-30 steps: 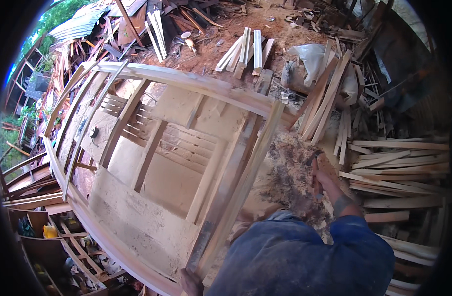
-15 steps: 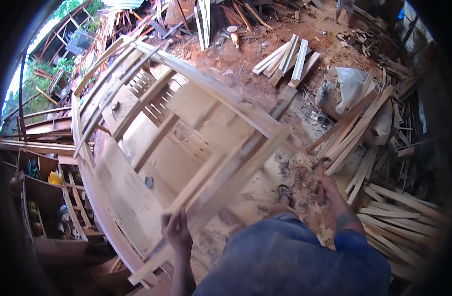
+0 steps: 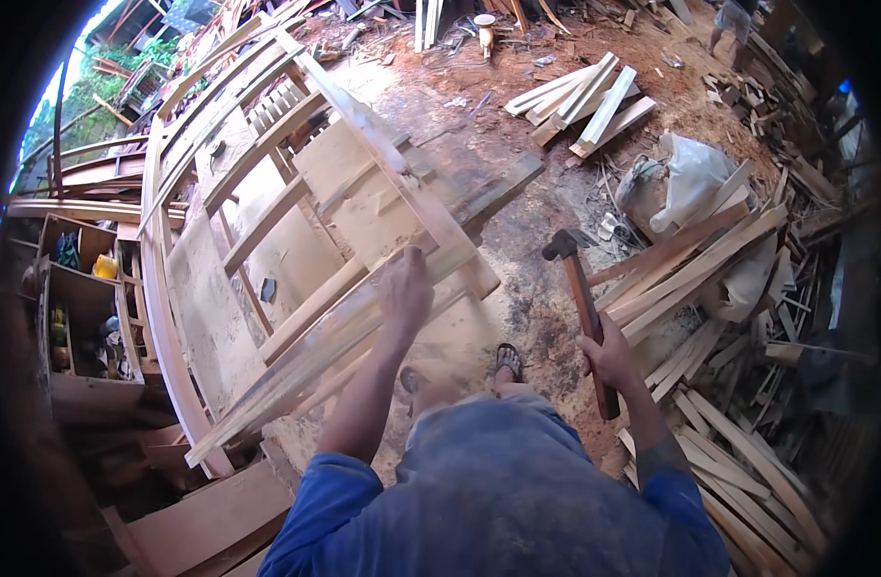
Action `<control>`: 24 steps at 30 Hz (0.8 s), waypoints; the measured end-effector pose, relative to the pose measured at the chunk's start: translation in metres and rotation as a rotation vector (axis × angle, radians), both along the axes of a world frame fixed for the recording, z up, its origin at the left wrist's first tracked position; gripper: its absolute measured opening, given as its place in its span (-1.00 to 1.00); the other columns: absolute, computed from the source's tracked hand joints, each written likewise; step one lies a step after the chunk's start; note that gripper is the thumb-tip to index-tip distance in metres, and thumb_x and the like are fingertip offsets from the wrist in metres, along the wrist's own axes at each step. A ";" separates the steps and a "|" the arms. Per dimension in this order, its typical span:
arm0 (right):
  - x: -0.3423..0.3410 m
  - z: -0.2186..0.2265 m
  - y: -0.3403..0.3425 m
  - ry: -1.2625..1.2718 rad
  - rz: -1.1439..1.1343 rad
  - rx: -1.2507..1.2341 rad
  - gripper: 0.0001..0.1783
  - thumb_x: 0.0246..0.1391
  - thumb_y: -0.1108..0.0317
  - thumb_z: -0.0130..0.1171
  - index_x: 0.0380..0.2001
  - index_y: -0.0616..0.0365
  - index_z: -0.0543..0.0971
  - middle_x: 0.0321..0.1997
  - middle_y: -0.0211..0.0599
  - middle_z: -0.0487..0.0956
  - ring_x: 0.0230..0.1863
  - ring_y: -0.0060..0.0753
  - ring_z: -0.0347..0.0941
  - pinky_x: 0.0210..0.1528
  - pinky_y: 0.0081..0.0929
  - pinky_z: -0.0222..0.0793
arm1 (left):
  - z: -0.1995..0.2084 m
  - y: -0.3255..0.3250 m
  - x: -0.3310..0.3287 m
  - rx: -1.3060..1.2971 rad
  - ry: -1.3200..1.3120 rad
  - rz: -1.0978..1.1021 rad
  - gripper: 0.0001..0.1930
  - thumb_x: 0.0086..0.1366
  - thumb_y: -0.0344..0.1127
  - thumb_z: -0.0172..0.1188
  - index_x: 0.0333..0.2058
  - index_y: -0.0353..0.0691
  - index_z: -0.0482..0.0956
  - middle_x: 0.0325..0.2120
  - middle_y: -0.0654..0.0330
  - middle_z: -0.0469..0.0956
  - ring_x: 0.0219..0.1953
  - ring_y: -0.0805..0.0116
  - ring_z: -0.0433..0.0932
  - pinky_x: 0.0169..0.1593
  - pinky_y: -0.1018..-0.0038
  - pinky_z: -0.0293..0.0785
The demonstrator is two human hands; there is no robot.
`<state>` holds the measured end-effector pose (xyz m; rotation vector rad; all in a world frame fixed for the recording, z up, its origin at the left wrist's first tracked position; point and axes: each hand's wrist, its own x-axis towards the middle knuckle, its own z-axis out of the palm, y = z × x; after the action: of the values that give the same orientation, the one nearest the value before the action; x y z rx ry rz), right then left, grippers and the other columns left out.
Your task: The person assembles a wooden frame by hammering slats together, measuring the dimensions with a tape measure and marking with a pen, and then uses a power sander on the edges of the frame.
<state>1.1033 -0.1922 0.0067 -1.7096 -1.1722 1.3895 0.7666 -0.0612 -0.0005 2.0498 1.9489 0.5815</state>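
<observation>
A large curved wooden frame (image 3: 387, 159) with slats and panels lies at a slant before me. My left hand (image 3: 407, 288) is closed over the rail (image 3: 306, 375) at its near end, close to the right corner; the fingertips are hidden. In my right hand (image 3: 608, 356) is a claw hammer (image 3: 583, 298), gripped low on its brown wooden handle. The dark hammer head points up and away, to the right of the frame's corner and apart from it.
A dark beam (image 3: 503, 192) juts out from under the frame. Light boards (image 3: 580, 101) lie stacked beyond. To the right are a white plastic sack (image 3: 695, 178) and long timber strips (image 3: 700, 269). A shelved wooden cabinet (image 3: 80, 298) stands at left. Another person's legs (image 3: 729, 29) show far right.
My left hand has moved right and forward along the near rail toward the corner. My right hand has brought the hammer in from the right, its head now raised. The view has shifted.
</observation>
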 end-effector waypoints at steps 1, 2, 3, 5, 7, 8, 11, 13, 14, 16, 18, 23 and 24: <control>0.001 0.005 -0.004 0.005 -0.001 -0.001 -0.74 0.15 0.37 0.18 -0.15 0.26 0.42 -0.44 -0.28 0.48 -0.66 -0.47 0.44 -0.62 -0.44 0.40 | 0.000 0.003 0.001 -0.001 0.005 -0.001 -0.88 0.44 -0.36 -0.11 -0.22 -0.24 0.38 -0.44 -0.10 0.59 -0.32 -0.19 0.58 -0.25 -0.04 0.39; 0.001 0.012 -0.008 0.036 -0.001 -0.042 -0.75 0.15 0.37 0.17 -0.17 0.25 0.42 -0.46 -0.30 0.48 -0.66 -0.48 0.44 -0.62 -0.45 0.40 | 0.001 0.006 0.004 -0.029 0.033 0.020 -0.84 0.46 -0.30 -0.12 -0.24 -0.24 0.37 -0.45 -0.12 0.59 -0.34 -0.20 0.59 -0.26 -0.05 0.39; 0.002 0.015 -0.010 0.068 0.000 -0.083 -0.77 0.16 0.36 0.17 -0.19 0.25 0.42 -0.48 -0.32 0.47 -0.66 -0.48 0.43 -0.62 -0.46 0.39 | 0.001 0.009 0.006 -0.058 0.062 0.044 -0.80 0.47 -0.24 -0.14 -0.25 -0.24 0.36 -0.46 -0.14 0.58 -0.35 -0.22 0.59 -0.27 -0.06 0.39; 0.008 0.013 -0.014 0.076 -0.001 -0.092 -0.78 0.16 0.36 0.17 -0.20 0.24 0.42 -0.50 -0.34 0.46 -0.67 -0.49 0.42 -0.62 -0.47 0.38 | -0.005 0.010 0.007 0.004 0.037 0.036 -0.80 0.48 -0.21 -0.11 -0.23 -0.21 0.37 -0.52 -0.16 0.55 -0.41 -0.24 0.57 -0.33 -0.07 0.37; 0.012 0.012 -0.011 0.087 0.000 -0.102 -0.78 0.16 0.37 0.17 -0.22 0.24 0.41 -0.52 -0.36 0.45 -0.67 -0.50 0.42 -0.63 -0.49 0.38 | -0.010 0.011 0.008 0.064 0.015 0.030 -0.79 0.49 -0.17 -0.09 -0.21 -0.18 0.38 -0.58 -0.18 0.52 -0.47 -0.25 0.55 -0.38 -0.07 0.35; 0.014 0.012 -0.008 0.137 -0.008 -0.096 -0.78 0.17 0.36 0.17 -0.21 0.24 0.41 -0.52 -0.36 0.44 -0.67 -0.51 0.41 -0.63 -0.49 0.37 | -0.011 0.011 0.008 0.098 -0.008 0.009 -0.80 0.49 -0.17 -0.08 -0.19 -0.17 0.39 -0.58 -0.18 0.52 -0.46 -0.26 0.55 -0.38 -0.08 0.35; 0.015 0.020 0.005 0.183 0.018 -0.057 -0.76 0.18 0.36 0.16 -0.18 0.25 0.40 -0.53 -0.37 0.44 -0.68 -0.53 0.40 -0.63 -0.50 0.35 | -0.008 0.019 0.011 0.082 -0.031 0.014 -0.79 0.49 -0.16 -0.08 -0.17 -0.15 0.40 -0.58 -0.20 0.52 -0.46 -0.28 0.55 -0.37 -0.08 0.36; 0.011 0.028 0.015 0.178 0.052 -0.025 -0.75 0.18 0.36 0.17 -0.17 0.25 0.39 -0.53 -0.37 0.44 -0.68 -0.54 0.39 -0.63 -0.51 0.34 | -0.008 0.022 0.009 0.033 -0.034 0.040 -0.78 0.49 -0.15 -0.09 -0.17 -0.15 0.42 -0.57 -0.21 0.52 -0.45 -0.29 0.54 -0.37 -0.08 0.36; 0.009 0.033 0.021 0.200 0.061 -0.011 -0.75 0.19 0.36 0.16 -0.16 0.25 0.39 -0.53 -0.38 0.43 -0.67 -0.56 0.39 -0.62 -0.52 0.34 | -0.009 0.025 0.009 0.080 -0.053 0.065 -0.80 0.47 -0.18 -0.03 -0.18 -0.17 0.46 -0.57 -0.17 0.54 -0.46 -0.26 0.56 -0.37 -0.04 0.38; 0.006 0.042 0.023 0.216 0.078 0.006 -0.75 0.19 0.36 0.16 -0.15 0.24 0.38 -0.53 -0.38 0.43 -0.66 -0.57 0.39 -0.61 -0.53 0.33 | -0.010 0.024 0.009 0.130 -0.077 0.096 -0.81 0.45 -0.21 0.03 -0.20 -0.19 0.51 -0.57 -0.14 0.56 -0.46 -0.22 0.57 -0.37 0.01 0.40; 0.002 0.048 0.024 0.126 0.111 0.033 -0.74 0.20 0.36 0.16 -0.14 0.24 0.39 -0.52 -0.39 0.43 -0.64 -0.58 0.38 -0.60 -0.53 0.32 | -0.003 0.024 0.009 0.545 -0.114 0.016 -0.85 0.31 -0.31 0.19 -0.24 -0.23 0.66 -0.45 -0.06 0.63 -0.38 -0.03 0.64 -0.29 0.15 0.49; -0.010 0.073 0.032 0.127 0.172 0.040 -0.76 0.18 0.35 0.17 -0.17 0.24 0.40 -0.52 -0.37 0.45 -0.61 -0.54 0.42 -0.56 -0.49 0.34 | 0.001 0.035 0.029 0.199 -0.566 -0.060 -0.85 0.22 -0.34 0.30 -0.27 -0.26 0.72 -0.39 0.04 0.67 -0.42 0.18 0.64 -0.31 0.34 0.50; -0.013 0.079 0.033 0.129 0.180 0.057 -0.76 0.18 0.35 0.17 -0.19 0.24 0.41 -0.53 -0.35 0.47 -0.60 -0.51 0.43 -0.54 -0.46 0.36 | -0.003 0.037 0.030 0.125 -0.615 -0.077 -0.84 0.21 -0.34 0.31 -0.26 -0.26 0.73 -0.37 0.06 0.68 -0.42 0.22 0.64 -0.31 0.38 0.51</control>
<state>1.0904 -0.1589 0.0861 -1.4811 -1.3055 1.5342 0.7968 -0.0245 -0.0033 1.7151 1.4940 1.1737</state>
